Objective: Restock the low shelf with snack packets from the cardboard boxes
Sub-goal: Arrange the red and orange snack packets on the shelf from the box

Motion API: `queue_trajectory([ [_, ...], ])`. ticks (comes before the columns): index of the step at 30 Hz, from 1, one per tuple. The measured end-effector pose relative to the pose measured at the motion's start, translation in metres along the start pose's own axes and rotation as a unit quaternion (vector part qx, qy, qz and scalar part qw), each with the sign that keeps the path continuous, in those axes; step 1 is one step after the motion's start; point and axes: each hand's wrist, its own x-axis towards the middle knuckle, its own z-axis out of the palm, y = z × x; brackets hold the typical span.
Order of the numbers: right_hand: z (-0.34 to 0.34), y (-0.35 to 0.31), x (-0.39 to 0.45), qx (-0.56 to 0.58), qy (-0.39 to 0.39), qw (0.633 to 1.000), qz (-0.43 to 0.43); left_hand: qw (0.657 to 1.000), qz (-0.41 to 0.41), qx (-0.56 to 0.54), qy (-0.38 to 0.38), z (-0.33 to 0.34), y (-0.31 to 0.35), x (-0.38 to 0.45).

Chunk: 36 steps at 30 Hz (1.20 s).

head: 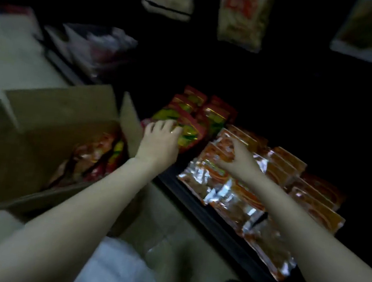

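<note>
Red-green packets (183,126) gripped by left hand (160,141), right hand (236,160) pinching orange packets (221,150), low shelf (216,225)

We see a dim room with very little light; the upper part is almost black. The floor (8,63) is pale and looks tiled, though the picture is blurred. In the dark above hang pale bags (243,13) with red print. At the far left a dark rack (73,55) stands on the floor, holding whitish, unclear goods.
</note>
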Motion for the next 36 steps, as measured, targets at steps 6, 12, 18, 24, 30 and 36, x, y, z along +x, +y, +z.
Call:
queue_trajectory([
  [6, 0.078, -0.126, 0.038, 0.014, -0.035, 0.987, -0.154, 0.979, -0.197, -0.053, -0.023, -0.014, -0.153, -0.057],
  [12, 0.187, -0.185, 0.103, -0.142, -0.232, 0.931, -0.244, 0.942, -0.300, -0.064, -0.136, 0.034, -0.240, -0.077],
  [18, 0.262, -0.194, 0.170, -0.347, -0.268, 0.848, -0.296, 0.916, -0.312, -0.036, -0.248, 0.090, -0.282, -0.054],
  [24, 0.291, -0.182, 0.188, -0.410, -0.102, 0.831, -0.363, 0.875, -0.368, -0.020, -0.314, 0.140, -0.298, -0.053],
  [30, 0.265, -0.178, 0.182, -0.191, 0.011, 0.903, -0.386, 0.894, -0.419, -0.051, -0.151, 0.153, -0.301, -0.060],
  [36, 0.211, -0.197, 0.160, 0.059, -0.048, 0.946, -0.316, 0.819, -0.450, -0.355, 0.035, 0.098, -0.305, -0.047],
])
